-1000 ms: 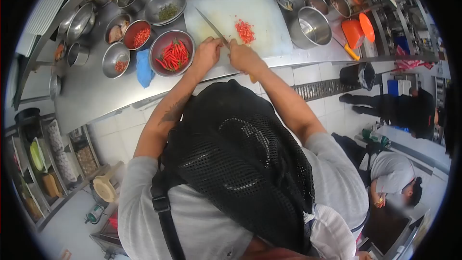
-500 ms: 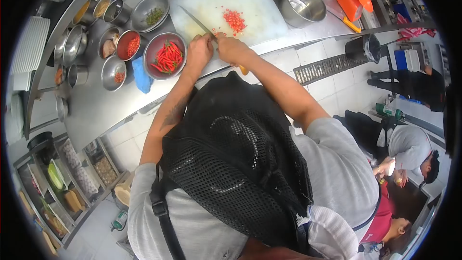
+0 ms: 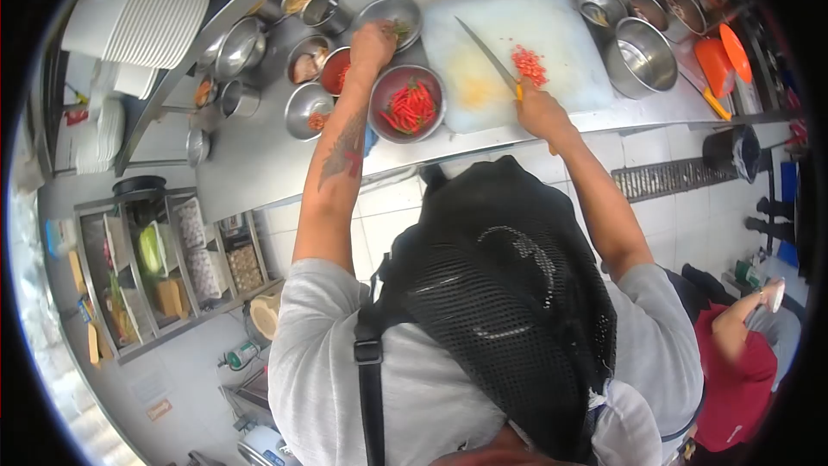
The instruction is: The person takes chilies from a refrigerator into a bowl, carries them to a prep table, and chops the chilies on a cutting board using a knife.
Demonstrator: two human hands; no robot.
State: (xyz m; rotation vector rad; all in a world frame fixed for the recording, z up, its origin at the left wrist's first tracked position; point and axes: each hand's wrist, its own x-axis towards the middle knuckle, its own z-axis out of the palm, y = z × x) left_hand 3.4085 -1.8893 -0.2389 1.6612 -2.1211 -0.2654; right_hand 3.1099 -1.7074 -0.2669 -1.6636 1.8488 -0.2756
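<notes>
My right hand (image 3: 543, 112) is wrapped round the orange-yellow handle of a knife (image 3: 485, 50), whose blade lies low over the white cutting board (image 3: 569, 22). Just beyond it is a small pile of chopped red chilies (image 3: 529, 66). My left hand (image 3: 374, 45) reaches over the near-left rim of a steel bowl (image 3: 410, 10) holding green stems (image 3: 398, 30). Its fingers are drawn together; what they hold, if anything, is hidden. A bowl of whole red chilies (image 3: 408, 110) stands between my arms. My left wrist partly covers a container of chopped red pieces (image 3: 335, 76).
Several steel bowls and pots stand to the left, among them a bowl with a little red food (image 3: 309, 112). A deep steel pot (image 3: 640, 59) and an orange container (image 3: 714, 67) are at the right. A person in a red shirt (image 3: 733, 375) is behind on the right.
My left hand has left the board's near edge and moved left to the bowl of stems. My right hand keeps the knife at the board. The view has swung left.
</notes>
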